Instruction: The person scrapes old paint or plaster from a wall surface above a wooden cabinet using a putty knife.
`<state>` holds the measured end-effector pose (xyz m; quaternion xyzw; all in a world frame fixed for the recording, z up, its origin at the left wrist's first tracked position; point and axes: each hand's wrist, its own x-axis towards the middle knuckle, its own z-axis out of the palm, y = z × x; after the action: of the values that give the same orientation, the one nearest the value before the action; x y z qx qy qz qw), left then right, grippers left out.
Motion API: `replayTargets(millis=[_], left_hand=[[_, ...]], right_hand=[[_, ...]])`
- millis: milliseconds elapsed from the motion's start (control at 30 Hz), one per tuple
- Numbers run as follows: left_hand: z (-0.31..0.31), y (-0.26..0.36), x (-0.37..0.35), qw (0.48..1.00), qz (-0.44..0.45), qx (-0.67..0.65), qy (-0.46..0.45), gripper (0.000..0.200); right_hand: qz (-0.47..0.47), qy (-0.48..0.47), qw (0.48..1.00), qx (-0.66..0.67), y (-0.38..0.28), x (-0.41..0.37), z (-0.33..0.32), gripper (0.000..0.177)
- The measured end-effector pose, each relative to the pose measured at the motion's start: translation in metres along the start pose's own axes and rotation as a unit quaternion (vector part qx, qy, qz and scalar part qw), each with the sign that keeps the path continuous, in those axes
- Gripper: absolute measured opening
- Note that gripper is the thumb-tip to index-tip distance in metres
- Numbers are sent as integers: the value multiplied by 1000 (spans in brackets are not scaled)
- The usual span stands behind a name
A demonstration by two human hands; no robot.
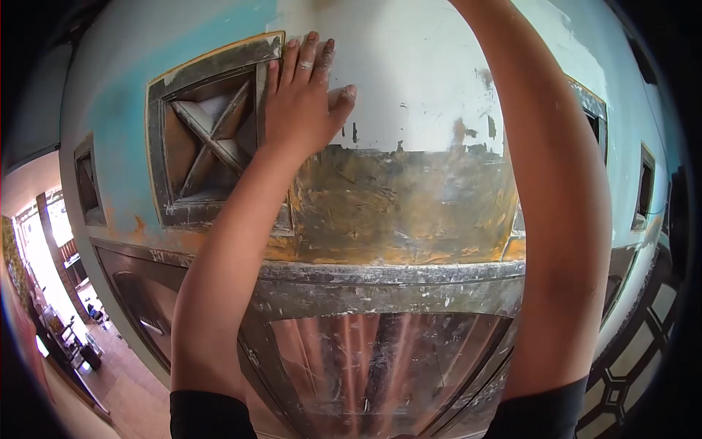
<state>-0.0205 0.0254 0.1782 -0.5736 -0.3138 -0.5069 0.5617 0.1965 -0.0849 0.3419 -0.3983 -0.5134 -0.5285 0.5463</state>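
My left hand [303,99] lies flat against the wall, fingers stretched upward and thumb apart, at the right edge of a framed vent [212,135] with crossed slats. White smears mark its fingers. Nothing is held in it. My right arm reaches up past the top of the view, so my right hand is out of sight. Between the arms is a patch of white coating [409,73] with a ragged lower edge. Below it runs a bare brown and orange strip of wall [402,205].
Under the strip is a worn wooden ledge [395,274] over a window [387,366] with pinkish curtains behind the glass. Smaller vents [89,183] sit farther along the blue-painted wall. A bright doorway [55,219] and tiled floor [121,366] show at left, a dark grille [636,351] at right.
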Motion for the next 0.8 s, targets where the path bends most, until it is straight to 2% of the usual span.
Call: replayTargets(millis=[133, 233, 367, 433, 500, 533, 667, 733, 800], left_hand=[[0, 1, -2, 1000, -8, 5, -3, 71], [-2, 12, -6, 1000, -27, 11, -11, 71], [-5, 17, -13, 999, -40, 6, -13, 71], [-5, 17, -11, 999, -43, 4, -13, 72], [-5, 19, -15, 999, -51, 2, -15, 72], [-4, 18, -14, 999, -49, 0, -8, 72], [-6, 19, -13, 999, -44, -7, -3, 72], [-5, 18, -12, 999, -46, -4, -2, 72], [-5, 18, -14, 999, -47, -1, -6, 72]], right_hand=[[-15, -52, 999, 9, 6, -35, -15, 24], [-40, -44, 995, 80, 28, -56, -5, 26], [-88, -71, 990, 88, 41, -85, -14, 22], [-90, -51, 991, 86, 42, -92, -14, 23], [-21, -19, 997, 65, 40, -99, -16, 28], [11, -36, 998, 50, 46, -91, -7, 34], [16, -14, 996, 83, 48, -91, -1, 35], [-41, 48, 991, 115, 41, -99, -4, 33], [-50, 40, 989, 130, 45, -96, -1, 31]])
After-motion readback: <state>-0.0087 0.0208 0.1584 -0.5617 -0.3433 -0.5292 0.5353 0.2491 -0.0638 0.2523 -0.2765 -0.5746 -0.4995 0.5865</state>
